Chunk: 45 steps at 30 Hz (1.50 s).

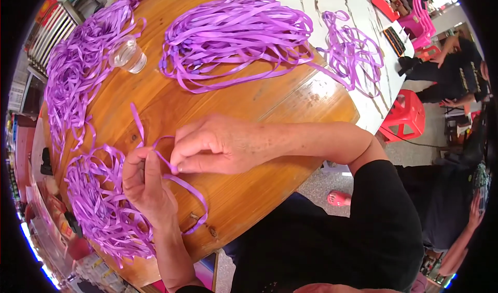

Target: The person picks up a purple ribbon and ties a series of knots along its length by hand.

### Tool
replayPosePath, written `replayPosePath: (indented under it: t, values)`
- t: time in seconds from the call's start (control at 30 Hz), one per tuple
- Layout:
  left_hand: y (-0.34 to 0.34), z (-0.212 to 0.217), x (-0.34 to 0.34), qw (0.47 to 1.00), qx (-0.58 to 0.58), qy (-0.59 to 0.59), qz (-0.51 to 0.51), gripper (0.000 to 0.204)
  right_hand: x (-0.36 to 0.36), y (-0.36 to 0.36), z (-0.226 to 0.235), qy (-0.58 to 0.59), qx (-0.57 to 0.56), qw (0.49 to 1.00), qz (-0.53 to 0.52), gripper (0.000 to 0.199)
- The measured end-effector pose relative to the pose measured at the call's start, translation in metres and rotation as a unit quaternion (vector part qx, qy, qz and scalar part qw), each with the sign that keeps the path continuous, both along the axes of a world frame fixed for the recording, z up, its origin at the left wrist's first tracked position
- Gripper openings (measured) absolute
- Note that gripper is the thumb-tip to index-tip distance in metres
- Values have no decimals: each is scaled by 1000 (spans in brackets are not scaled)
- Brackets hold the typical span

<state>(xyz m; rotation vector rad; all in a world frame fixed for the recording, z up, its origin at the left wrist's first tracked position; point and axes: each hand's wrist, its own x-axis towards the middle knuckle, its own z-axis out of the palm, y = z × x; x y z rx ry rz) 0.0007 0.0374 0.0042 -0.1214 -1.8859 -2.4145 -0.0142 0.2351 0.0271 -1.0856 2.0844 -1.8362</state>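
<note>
Both hands meet over the round wooden table (249, 189). My left hand (145, 181) pinches a thin purple ribbon strip (188, 189) between thumb and fingers. My right hand (218, 145) reaches in from the right and pinches the same strip at a small loop near the left hand's fingertips. One end of the strip rises toward the table's middle; the other curls down toward the near edge. A heap of looped purple ribbons (104, 205) lies just left of my left hand.
A big bundle of purple ribbons (238, 33) lies at the far middle, another pile (78, 70) along the left edge, and a looser tangle (353, 49) on the white table. A clear plastic cup (127, 54) stands between piles. Red plastic stool (404, 114) and a seated person (456, 70) are at right.
</note>
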Motion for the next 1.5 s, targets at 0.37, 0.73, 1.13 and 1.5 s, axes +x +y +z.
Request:
replayPosePath:
  t: [0.37, 0.73, 1.13, 1.5]
  values:
    - [-2, 1, -13, 991, -116, 38, 50, 11, -16, 12, 2, 62, 193, 976, -86, 10]
    - [9, 2, -3, 999, -54, -5, 4, 13, -6, -1, 3, -194, -10, 980, 36, 19]
    - [19, -8, 7, 999, 1, 29, -13, 14, -4, -8, -5, 114, 45, 985, -121, 31]
    - [24, -11, 8, 996, -72, 60, -5, 12, -2, -13, -16, 356, 122, 902, -211, 33]
